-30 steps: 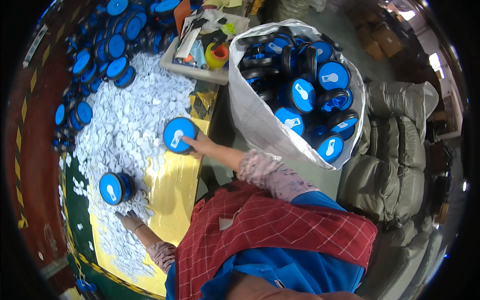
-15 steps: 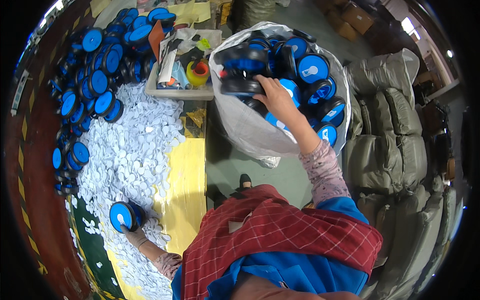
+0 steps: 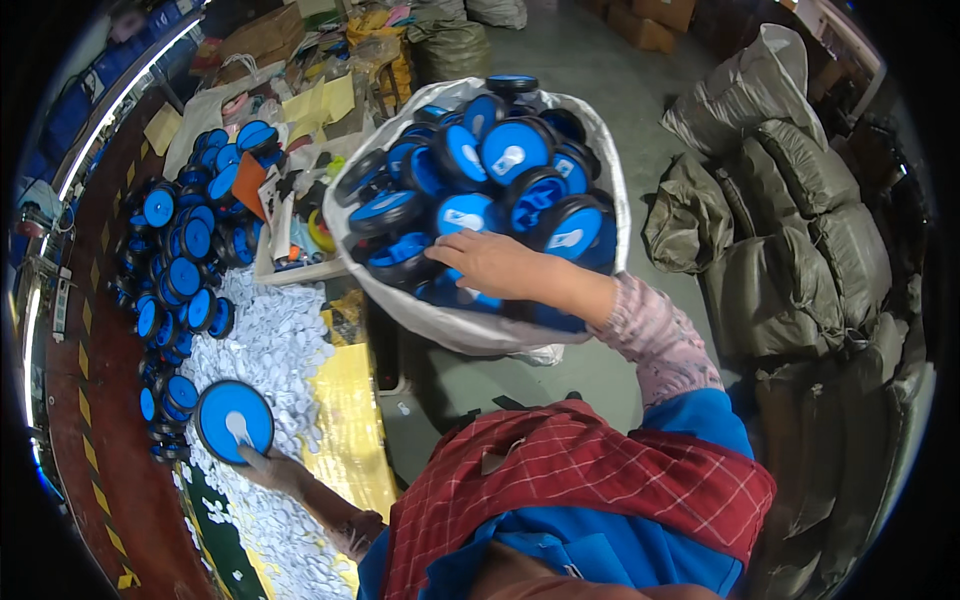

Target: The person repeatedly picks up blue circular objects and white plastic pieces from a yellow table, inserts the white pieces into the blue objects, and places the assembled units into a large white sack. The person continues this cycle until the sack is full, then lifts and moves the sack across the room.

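My left hand [image 3: 276, 473] grips a blue wheel with a black rim [image 3: 222, 408], holding it above a heap of small white lollipop-shaped pieces [image 3: 250, 340]. A white piece of that same shape lies on the blue face, beside my thumb. Over the large white sack [image 3: 385, 305] at the centre, my right hand [image 3: 490, 265] is stretched out with nothing visibly gripped. Its fingertips are at the edge of a blue and black wheel [image 3: 398, 252] inside. Several more wheels [image 3: 516, 150] fill the sack, some with white marks on their faces.
Many blue and black wheels [image 3: 183, 275] are piled along the table's left side. Behind the white pieces stands a tray [image 3: 300, 270] of odds and ends, with a yellow ring. Stuffed grey-green sacks [image 3: 780, 290] are stacked at the right. Cardboard boxes [image 3: 640, 30] sit far back.
My right hand has let go of the dark wheel, now among the others in the sack. My left hand has turned its wheel's face upward. The whole view has shifted.
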The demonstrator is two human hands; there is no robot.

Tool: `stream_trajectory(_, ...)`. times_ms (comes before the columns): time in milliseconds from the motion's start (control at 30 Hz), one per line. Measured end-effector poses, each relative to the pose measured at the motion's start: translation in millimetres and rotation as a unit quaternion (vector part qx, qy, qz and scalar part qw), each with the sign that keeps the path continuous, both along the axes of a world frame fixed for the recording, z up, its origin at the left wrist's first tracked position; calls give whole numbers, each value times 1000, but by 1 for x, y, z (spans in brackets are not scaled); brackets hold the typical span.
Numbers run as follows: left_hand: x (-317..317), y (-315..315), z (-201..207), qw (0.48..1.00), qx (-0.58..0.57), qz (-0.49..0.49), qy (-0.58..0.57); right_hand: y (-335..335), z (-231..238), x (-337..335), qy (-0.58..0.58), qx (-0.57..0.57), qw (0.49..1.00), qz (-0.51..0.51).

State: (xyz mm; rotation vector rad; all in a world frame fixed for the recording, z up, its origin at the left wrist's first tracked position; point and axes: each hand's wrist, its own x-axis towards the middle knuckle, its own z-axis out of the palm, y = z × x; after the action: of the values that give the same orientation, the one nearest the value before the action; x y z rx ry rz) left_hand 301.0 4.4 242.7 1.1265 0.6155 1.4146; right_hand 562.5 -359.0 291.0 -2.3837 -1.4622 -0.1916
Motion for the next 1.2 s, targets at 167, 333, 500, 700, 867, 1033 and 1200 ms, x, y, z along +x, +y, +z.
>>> stream_trajectory(167, 77, -128, 25, 988, 102, -9, 113, -179, 34, -25, 110, 91, 990, 8)
stream_trajectory(333, 151, -239, 69, 931, 312, -42, 186, -322, 40, -13, 249, 153, 951, -101)
stream_trajectory(500, 213, -322, 97, 943, 235, -227, 61, -399, 3, 54, 346, 192, 895, -205)
stream_trajectory(700, 258, -352, 101, 910, 349, -183, 131, -411, -36, 198, 382, 218, 883, -163)
stream_trajectory(867, 298, -376, 95, 903, 350, -194, 155, -384, -66, 352, 504, 269, 804, -167)
stream_trajectory(1033, 316, -411, 105, 907, 308, -184, 219, -310, -98, 467, 604, 262, 736, -160)
stream_trajectory(1200, 335, -460, 113, 903, 321, -110, 263, -221, -137, 565, 793, 232, 560, -66)
